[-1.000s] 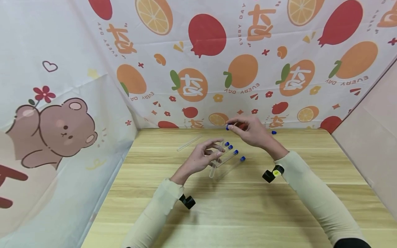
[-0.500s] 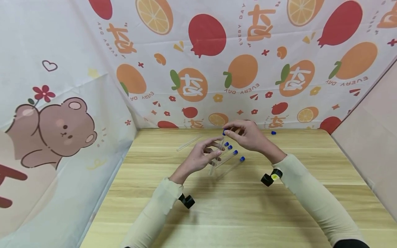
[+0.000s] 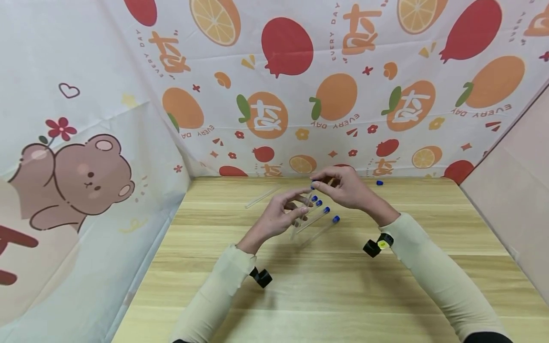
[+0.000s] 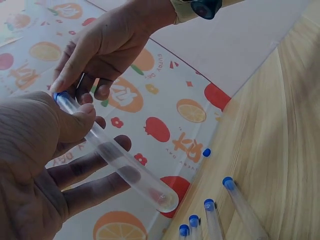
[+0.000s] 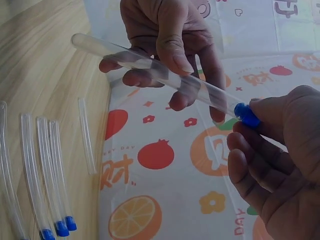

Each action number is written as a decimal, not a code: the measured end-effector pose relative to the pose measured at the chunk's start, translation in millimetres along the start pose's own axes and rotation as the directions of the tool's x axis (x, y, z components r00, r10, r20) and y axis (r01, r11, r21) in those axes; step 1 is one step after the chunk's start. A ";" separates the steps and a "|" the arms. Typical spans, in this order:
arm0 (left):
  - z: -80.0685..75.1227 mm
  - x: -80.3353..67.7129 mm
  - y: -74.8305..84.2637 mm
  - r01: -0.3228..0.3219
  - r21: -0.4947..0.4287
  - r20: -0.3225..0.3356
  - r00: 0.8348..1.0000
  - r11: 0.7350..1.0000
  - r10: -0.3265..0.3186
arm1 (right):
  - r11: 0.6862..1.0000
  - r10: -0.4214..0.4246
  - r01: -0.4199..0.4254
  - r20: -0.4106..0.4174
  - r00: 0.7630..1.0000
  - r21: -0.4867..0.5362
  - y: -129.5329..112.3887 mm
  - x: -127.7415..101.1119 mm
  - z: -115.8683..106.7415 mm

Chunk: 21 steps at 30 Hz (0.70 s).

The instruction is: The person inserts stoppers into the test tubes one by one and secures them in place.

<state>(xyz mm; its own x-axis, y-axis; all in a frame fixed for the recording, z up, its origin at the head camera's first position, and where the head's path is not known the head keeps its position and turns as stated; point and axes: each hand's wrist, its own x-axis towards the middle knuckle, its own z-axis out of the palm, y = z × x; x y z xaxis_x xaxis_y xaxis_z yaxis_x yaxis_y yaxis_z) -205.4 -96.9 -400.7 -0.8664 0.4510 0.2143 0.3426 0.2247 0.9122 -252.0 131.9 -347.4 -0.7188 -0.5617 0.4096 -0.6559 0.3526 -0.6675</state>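
- Fruit-printed cloth walls close in a pale wooden table, and above its far middle both hands meet.
- Held up off the wood, the clear, thin-walled plastic test tube looks light, stiff and smooth; I judge it slippery and easy to crack if squeezed, so the mid-shaft is the sensible place to take it, with the open end left free.
- On that end sits a small blue plastic cap, touching the tube's mouth; how far it is seated I cannot tell.
- At the shaft, the left hand pinches the tube between thumb and curled fingers, palm turned inward, wrist raised.
- Opposite it, the right hand pinches the cap with thumb and fingertips, its wrist bent towards the left hand.
- Just beneath the hands, four capped clear tubes lie side by side on the table.
- Further left lies one uncapped clear tube, apart from the row.
- Near the back wall rests a loose blue cap.
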 end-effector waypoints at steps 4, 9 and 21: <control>1.8 0.3 0.5 -0.028 0.019 -0.011 1.000 0.999 0.028 | 0.999 -0.032 0.032 0.010 0.999 -0.038 -1.6 -3.3 -0.5; 3.2 -1.0 1.3 -0.031 0.033 -0.030 0.999 0.999 0.032 | 0.981 -0.133 0.133 0.012 0.991 -0.142 -2.4 -8.0 4.5; 9.9 0.1 0.9 -0.111 0.051 -0.042 0.993 0.992 0.114 | 0.973 -0.200 0.195 -0.026 0.980 -0.121 -2.2 -11.1 11.3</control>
<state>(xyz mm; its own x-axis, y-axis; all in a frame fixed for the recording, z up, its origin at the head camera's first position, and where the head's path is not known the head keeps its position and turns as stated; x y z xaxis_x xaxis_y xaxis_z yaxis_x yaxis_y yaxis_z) -201.6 -88.1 -403.4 -0.8363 0.4373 0.3308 0.4552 0.2173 0.8635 -240.0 128.9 -357.5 -0.5791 -0.6012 0.5507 -0.8065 0.3240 -0.4945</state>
